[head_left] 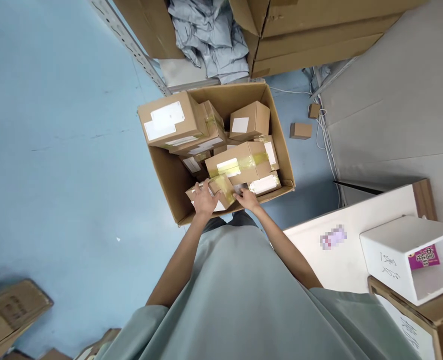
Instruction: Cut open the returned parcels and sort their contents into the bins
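Note:
A large open carton [281, 150] stands in front of my legs, filled with several taped cardboard boxes. At its near side lies a small cardboard box [227, 190] with clear yellowish tape and a white label. My left hand [205, 201] grips this box from the left, thumb and fingers spread across its top. At the box's right end, the fingers of my right hand [247, 199] are curled against it. Just beyond sits a longer taped box [244, 162]. Right of my right hand is a labelled box [264, 184]. A bigger box [172, 120] rises above the carton's far left corner.
A metal shelf post [131, 45] stands beyond the carton, beside a box of grey plastic bags [209, 35]. Two small boxes, one here [301, 131], lie on the blue floor near cables [324, 135]. A white table [345, 240] is at right; more cartons [14, 310] lie lower left.

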Available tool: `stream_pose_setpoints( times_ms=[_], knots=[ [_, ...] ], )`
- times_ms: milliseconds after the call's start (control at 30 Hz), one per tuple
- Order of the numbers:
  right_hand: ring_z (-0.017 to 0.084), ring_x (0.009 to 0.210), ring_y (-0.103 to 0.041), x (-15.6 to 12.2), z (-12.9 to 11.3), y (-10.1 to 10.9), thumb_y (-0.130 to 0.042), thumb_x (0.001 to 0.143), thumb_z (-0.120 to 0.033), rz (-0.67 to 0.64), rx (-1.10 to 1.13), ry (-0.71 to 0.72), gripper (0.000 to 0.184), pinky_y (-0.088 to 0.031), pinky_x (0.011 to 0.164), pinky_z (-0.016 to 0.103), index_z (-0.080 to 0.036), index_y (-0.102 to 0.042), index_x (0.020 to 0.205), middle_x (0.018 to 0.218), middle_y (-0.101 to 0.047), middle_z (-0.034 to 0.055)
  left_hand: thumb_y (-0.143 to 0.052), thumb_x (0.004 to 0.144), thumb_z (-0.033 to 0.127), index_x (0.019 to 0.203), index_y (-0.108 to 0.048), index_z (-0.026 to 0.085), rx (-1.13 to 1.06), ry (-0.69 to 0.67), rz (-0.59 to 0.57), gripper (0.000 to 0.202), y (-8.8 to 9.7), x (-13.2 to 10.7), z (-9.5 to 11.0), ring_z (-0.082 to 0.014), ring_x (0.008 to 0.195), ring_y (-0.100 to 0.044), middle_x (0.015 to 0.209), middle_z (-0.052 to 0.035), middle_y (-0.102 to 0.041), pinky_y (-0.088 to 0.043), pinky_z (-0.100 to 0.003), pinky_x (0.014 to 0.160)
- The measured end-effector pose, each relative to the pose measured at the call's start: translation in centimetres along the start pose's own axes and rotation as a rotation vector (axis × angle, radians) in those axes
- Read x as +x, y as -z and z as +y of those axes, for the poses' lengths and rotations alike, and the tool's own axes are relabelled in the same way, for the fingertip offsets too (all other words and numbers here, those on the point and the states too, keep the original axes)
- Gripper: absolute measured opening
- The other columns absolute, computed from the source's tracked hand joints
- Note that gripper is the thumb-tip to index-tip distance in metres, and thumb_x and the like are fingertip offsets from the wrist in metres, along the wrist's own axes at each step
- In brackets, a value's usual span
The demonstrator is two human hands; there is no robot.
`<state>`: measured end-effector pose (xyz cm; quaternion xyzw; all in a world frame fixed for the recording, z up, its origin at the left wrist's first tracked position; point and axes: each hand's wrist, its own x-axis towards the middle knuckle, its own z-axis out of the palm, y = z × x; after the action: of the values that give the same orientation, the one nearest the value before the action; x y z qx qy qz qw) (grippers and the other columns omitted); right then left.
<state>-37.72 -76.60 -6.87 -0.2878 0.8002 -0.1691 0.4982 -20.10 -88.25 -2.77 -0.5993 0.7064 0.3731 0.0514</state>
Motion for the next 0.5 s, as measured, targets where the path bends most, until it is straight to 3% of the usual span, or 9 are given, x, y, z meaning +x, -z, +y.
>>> stream_pose_setpoints(
  times_ms=[133,267,367,433,500],
  knots=[
    [0.037,0.136,-0.079,0.8,-1.7,-1.3,-0.084,0.101,-0.044,0.007,0.007,-0.040,0.040,-0.058,0.119,0.045,-0.018,-0.081,0.131,0.136,-0.086,0.0173,-0.079,0.102,0.035,0.165,-0.062,0.017,0.004,-0.054,-0.086,0.068,2.1,-0.7,-2.6,-0.0509,0.168,-0.048,0.182,-0.0298,-0.042,-0.045,-0.062,0.135],
    [0.034,0.122,-0.083,-0.5,-4.2,-4.2,-0.083,0.100,-0.053,0.005,0.077,-0.008,0.040,-0.064,0.108,0.041,-0.021,-0.085,0.124,0.124,-0.090,0.0108,-0.079,0.102,0.040,0.171,-0.052,0.018,-0.033,0.060,-0.151,0.077,4.6,-1.3,-5.1,-0.0444,0.162,-0.059,0.186,-0.0271,-0.040,-0.052,-0.055,0.131],
    [0.032,0.114,-0.083,-2.4,-6.3,-6.5,-0.081,0.101,-0.056,0.034,0.119,0.014,0.037,-0.065,0.103,0.040,-0.023,-0.086,0.118,0.113,-0.091,0.0068,-0.071,0.108,0.046,0.167,-0.049,0.008,-0.045,0.166,-0.255,0.073,6.2,-1.4,-6.2,-0.0447,0.152,-0.068,0.165,-0.0310,-0.065,-0.057,-0.053,0.123],
    [0.033,0.111,-0.084,-3.9,-7.5,-7.4,-0.082,0.101,-0.055,0.066,0.139,0.019,0.035,-0.065,0.100,0.040,-0.023,-0.086,0.113,0.109,-0.091,0.0073,-0.064,0.112,0.048,0.159,-0.056,0.008,-0.046,0.143,-0.306,0.062,7.3,-1.4,-6.4,-0.0446,0.145,-0.073,0.148,-0.0278,-0.078,-0.058,-0.052,0.120],
    [0.034,0.109,-0.084,-5.8,-8.4,-7.7,-0.083,0.101,-0.056,0.114,0.180,0.036,0.035,-0.065,0.098,0.040,-0.023,-0.086,0.109,0.105,-0.090,0.0084,-0.062,0.113,0.052,0.157,-0.059,0.011,-0.057,0.071,-0.299,0.060,8.6,-1.6,-6.3,-0.0442,0.145,-0.074,0.144,-0.0251,-0.081,-0.058,-0.052,0.120]
  ],
)
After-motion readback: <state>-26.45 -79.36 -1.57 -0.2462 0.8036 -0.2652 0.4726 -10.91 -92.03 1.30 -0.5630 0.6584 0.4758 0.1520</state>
